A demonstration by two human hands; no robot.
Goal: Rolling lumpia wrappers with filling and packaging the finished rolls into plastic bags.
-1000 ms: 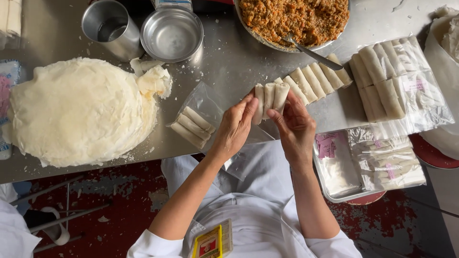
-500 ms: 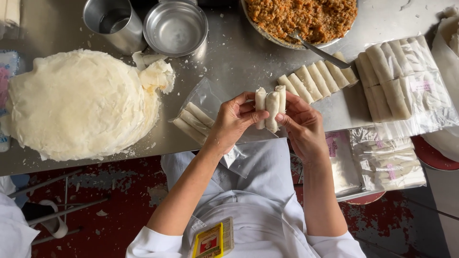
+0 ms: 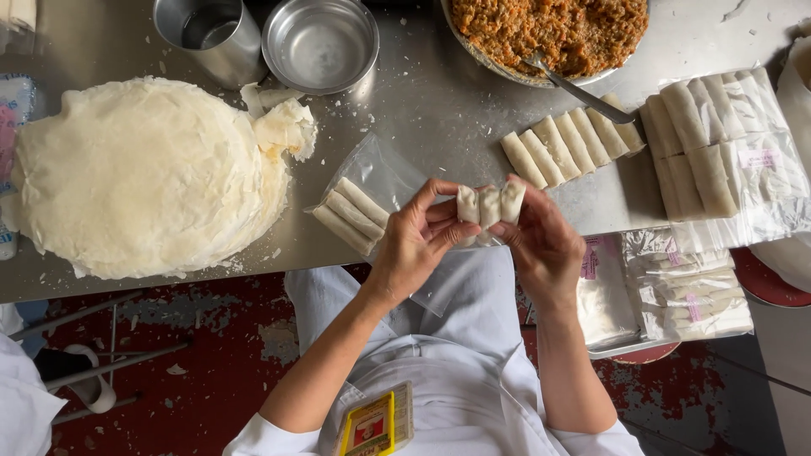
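Both my hands hold a bunch of three white spring rolls [image 3: 488,206] upright, just above the steel table's front edge. My left hand [image 3: 414,245] grips them from the left with thumb and fingers. My right hand [image 3: 541,245] closes on them from the right. A clear plastic bag [image 3: 363,198] with three rolls in it lies on the table just left of my left hand. A row of several loose rolls [image 3: 566,143] lies beyond my right hand.
A big stack of round wrappers [image 3: 144,177] fills the left of the steel table [image 3: 439,93]. A steel cup [image 3: 207,34], a steel bowl [image 3: 319,44] and a filling bowl with spoon [image 3: 549,34] stand at the back. Bagged rolls [image 3: 726,152] lie right.
My hands have drawn the three rolls toward me, away from the loose row, and now hold them a little lower over the table's edge.
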